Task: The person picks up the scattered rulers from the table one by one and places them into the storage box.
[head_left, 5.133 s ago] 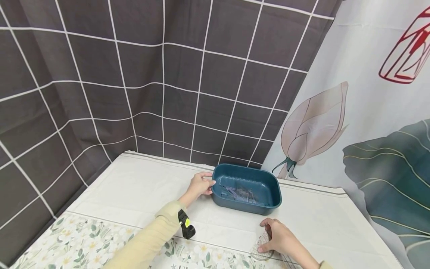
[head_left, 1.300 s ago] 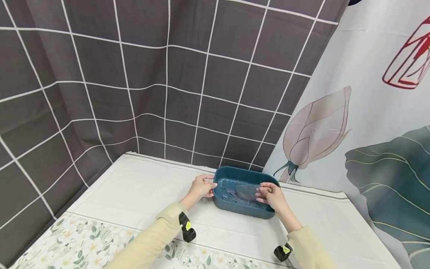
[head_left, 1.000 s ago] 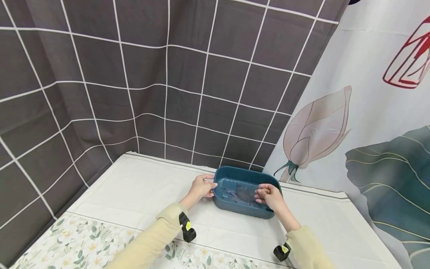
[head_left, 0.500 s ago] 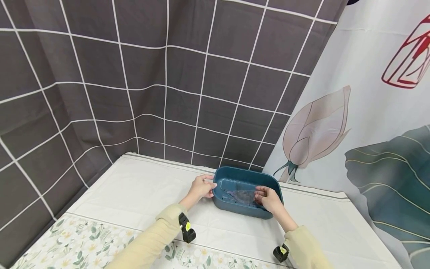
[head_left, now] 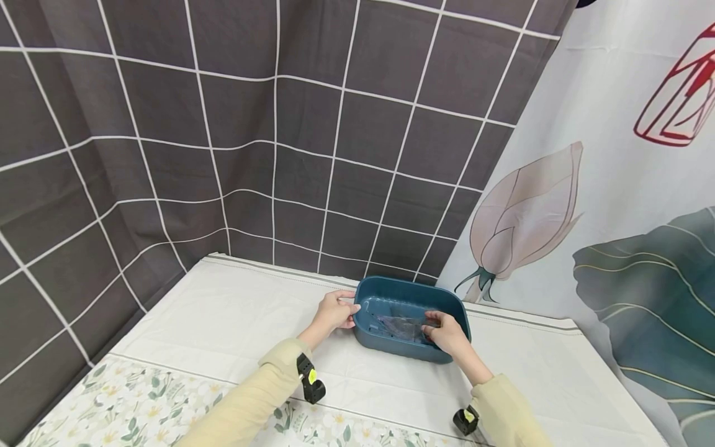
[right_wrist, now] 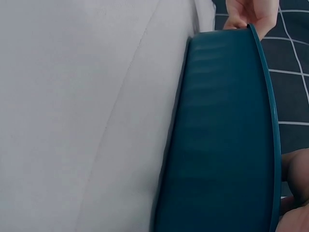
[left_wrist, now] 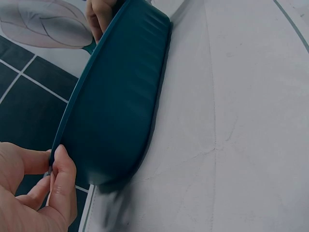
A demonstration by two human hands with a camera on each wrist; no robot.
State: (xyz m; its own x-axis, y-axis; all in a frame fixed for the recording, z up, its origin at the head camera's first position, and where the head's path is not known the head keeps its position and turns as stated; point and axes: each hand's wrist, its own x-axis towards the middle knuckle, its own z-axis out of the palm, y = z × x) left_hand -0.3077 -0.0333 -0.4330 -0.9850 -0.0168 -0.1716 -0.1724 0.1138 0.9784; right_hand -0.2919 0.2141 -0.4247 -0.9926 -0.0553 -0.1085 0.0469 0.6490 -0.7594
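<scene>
A dark blue plastic basin (head_left: 368, 340) sits on the white cloth near the wall side. My left hand (head_left: 333, 311) pinches its left rim between thumb and fingers; the left wrist view shows this hand (left_wrist: 41, 186) on the rim up close. Inside the basin lie thin, clear plastic pieces (head_left: 402, 328), some with a purplish tint; their exact kind is too faint to tell. My right hand (head_left: 447, 333) reaches over the near right rim, fingers bent beside the clear pieces. Whether its fingertips still hold one is unclear. In the right wrist view, the basin wall (right_wrist: 222, 135) hides the fingertips.
A dark grey curtain (head_left: 307, 174) with white grid lines rises behind. A white printed curtain (head_left: 603, 74) hangs to the right. The cloth (head_left: 251, 298) covers the table and has a floral band (head_left: 151, 397) at the front.
My right hand first gripped a round clear piece in front of the basin, then held a clear sheet over it, and has since lowered inside. The left hand stays on the rim.
</scene>
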